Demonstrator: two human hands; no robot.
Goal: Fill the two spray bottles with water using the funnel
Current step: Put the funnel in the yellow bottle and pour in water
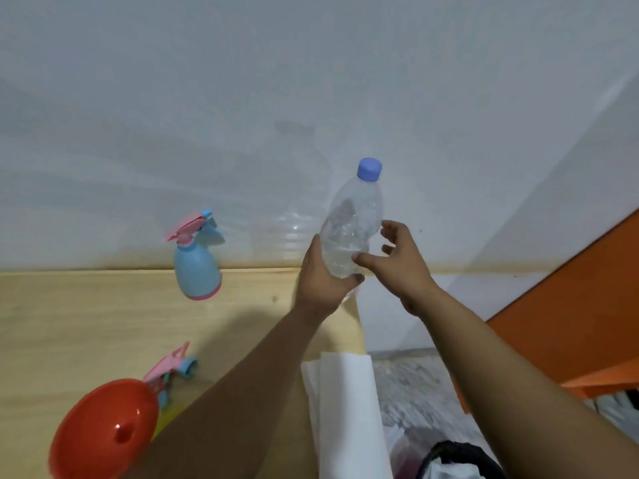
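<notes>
Head cam only. My left hand (323,281) is wrapped around the lower body of a clear crumpled plastic water bottle with a blue screw cap (352,229), held up off the table, tilted slightly right, cap on. Some water visible in the lower part; exact level hard to read.

My right hand (403,261) is just right of the bottle, fingers spread and curled, thumb tip touching the bottle wall near the left-hand grip. It's not closed around anything, more a loose open claw at the bottle's side.

Light wooden tabletop (86,323) sits against a white wall (311,81). A light-blue plastic spray bottle with a pink base band and pink-and-blue trigger head (197,267) stands at the back edge by the wall, well left of the held bottle, head fitted.

Bottom left: a red-orange plastic funnel (103,430), wide mouth facing the camera. What it sits in is hidden by the funnel itself and my left forearm. Just behind it a loose pink-and-blue trigger sprayer head (173,371) lies on the table, touching or overlapping the funnel rim in view.

White folded paper sheet (345,409) hangs over the table's right edge under my forearm.
</notes>
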